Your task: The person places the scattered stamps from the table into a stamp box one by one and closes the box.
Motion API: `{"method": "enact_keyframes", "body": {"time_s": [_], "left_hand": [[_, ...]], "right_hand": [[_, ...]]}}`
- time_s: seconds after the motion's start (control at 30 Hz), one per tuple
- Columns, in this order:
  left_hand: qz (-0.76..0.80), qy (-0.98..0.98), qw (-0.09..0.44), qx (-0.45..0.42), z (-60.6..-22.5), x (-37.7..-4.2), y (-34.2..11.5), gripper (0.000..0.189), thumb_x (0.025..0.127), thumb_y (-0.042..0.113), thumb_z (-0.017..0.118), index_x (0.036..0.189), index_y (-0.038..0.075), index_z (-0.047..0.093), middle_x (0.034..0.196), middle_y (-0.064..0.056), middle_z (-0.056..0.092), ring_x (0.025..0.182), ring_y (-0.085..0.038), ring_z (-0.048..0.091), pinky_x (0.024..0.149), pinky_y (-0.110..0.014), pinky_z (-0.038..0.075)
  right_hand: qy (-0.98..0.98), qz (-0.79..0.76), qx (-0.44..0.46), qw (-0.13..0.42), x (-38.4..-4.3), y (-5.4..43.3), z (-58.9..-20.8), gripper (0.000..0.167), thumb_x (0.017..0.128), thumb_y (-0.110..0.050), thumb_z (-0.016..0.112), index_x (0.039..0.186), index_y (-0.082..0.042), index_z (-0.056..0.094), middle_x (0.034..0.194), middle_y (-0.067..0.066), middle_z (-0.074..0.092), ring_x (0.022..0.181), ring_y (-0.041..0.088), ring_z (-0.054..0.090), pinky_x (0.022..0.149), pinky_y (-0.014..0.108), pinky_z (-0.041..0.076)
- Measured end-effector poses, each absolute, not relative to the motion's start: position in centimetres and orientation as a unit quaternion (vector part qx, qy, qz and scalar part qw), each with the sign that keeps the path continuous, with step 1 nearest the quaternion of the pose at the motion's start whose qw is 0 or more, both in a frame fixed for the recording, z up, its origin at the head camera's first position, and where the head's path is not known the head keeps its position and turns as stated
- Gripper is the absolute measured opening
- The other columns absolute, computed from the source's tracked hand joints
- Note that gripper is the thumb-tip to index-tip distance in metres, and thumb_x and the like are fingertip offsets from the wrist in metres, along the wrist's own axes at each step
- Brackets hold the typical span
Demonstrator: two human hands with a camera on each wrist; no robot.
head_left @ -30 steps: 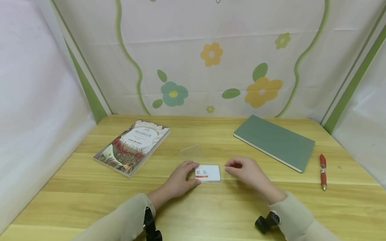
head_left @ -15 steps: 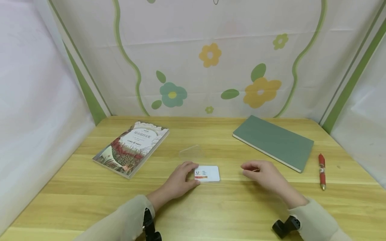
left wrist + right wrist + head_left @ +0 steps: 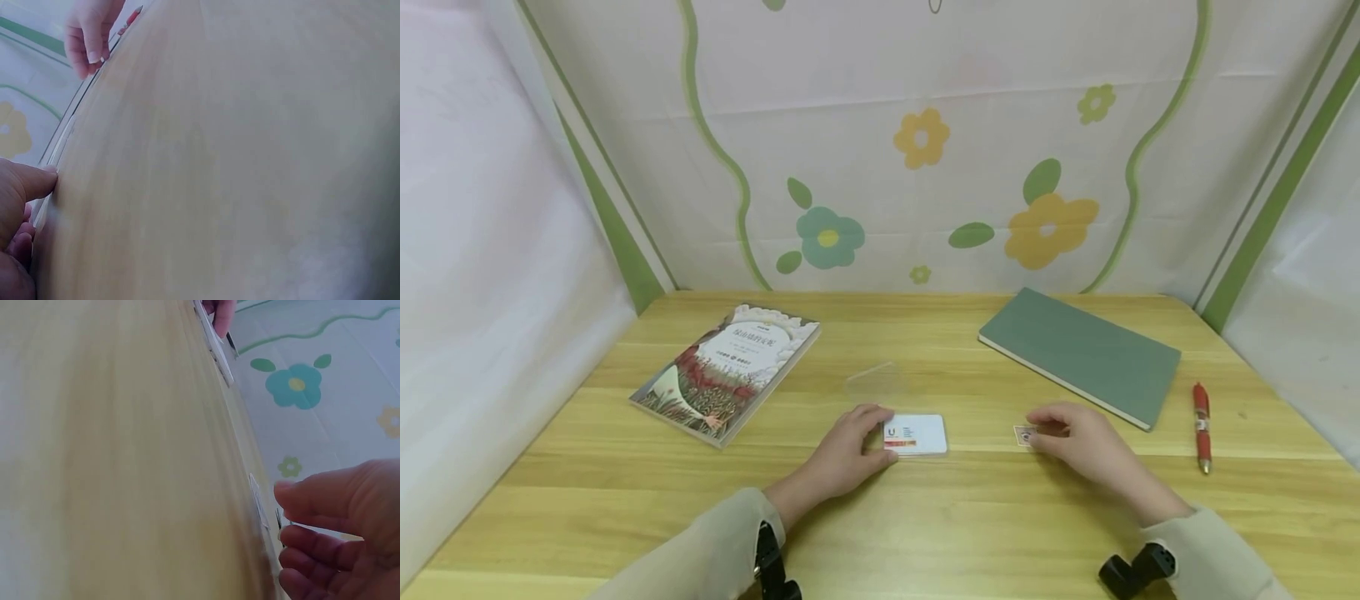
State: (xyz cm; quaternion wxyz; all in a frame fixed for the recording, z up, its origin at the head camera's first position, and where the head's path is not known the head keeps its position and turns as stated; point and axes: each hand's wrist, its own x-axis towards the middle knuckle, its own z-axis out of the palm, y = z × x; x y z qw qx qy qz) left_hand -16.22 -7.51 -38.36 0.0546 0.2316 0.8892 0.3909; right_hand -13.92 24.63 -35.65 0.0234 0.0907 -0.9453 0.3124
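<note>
Pale wood-grain surface (image 3: 925, 517), matte, laminate look. Your left hand (image 3: 842, 454) rests on it with fingers loosely curved, fingertips (image 3: 880, 414) touching the left edge of the white card (image 3: 919, 433); it pins the card rather than grips it. Card is flat, thin, rounded corners, small red-orange print near your fingers.

Your right hand (image 3: 1086, 446) is well apart from the card, off to its right. Fingers are curled, tips on a small square piece (image 3: 1022, 435), paper-thin, printed, lying flat just left of them. Pinched or only touched: I can't tell from the head view, and the right wrist view is too blurred.

Progress, as I judge it: card is placed and steadied, small piece is reached, the two aren't joined yet. Clear sleeve (image 3: 876, 379) lies flat just beyond your left fingers, empty as far as I can see, glossy soft plastic.

Untouched: illustrated paperback (image 3: 726, 367) far left of your left fingers, green notebook (image 3: 1078, 352) beyond your right fingers, red pen (image 3: 1202, 425) to their right.
</note>
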Motion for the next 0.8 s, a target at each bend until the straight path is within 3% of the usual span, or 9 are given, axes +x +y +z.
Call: {"method": "enact_keyframes", "body": {"time_s": [0.4,0.8], "left_hand": [[0.389,0.889,0.054,0.234,-38.7,-16.2,-7.5,0.053,0.083,0.022,0.069,0.129,0.003,0.051,0.132,-0.014,0.047,0.12,-0.031,0.044,0.1,-0.049,0.036],[0.392,0.889,0.049,0.233,-38.6,-16.1,-7.5,0.053,0.084,0.021,0.069,0.129,0.003,0.05,0.133,-0.014,0.047,0.122,-0.032,0.043,0.102,-0.049,0.035]], "right_hand": [[-0.94,0.33,0.089,0.008,-14.6,25.6,-37.2,0.024,0.081,-0.027,0.071,0.1,-0.013,0.069,0.099,0.002,0.062,0.088,0.016,0.053,0.075,0.033,0.044],[-0.93,0.363,0.057,-0.013,-14.8,25.2,-37.2,0.018,0.08,-0.018,0.072,0.095,-0.009,0.067,0.096,0.006,0.059,0.08,0.017,0.047,0.069,0.031,0.04]]}}
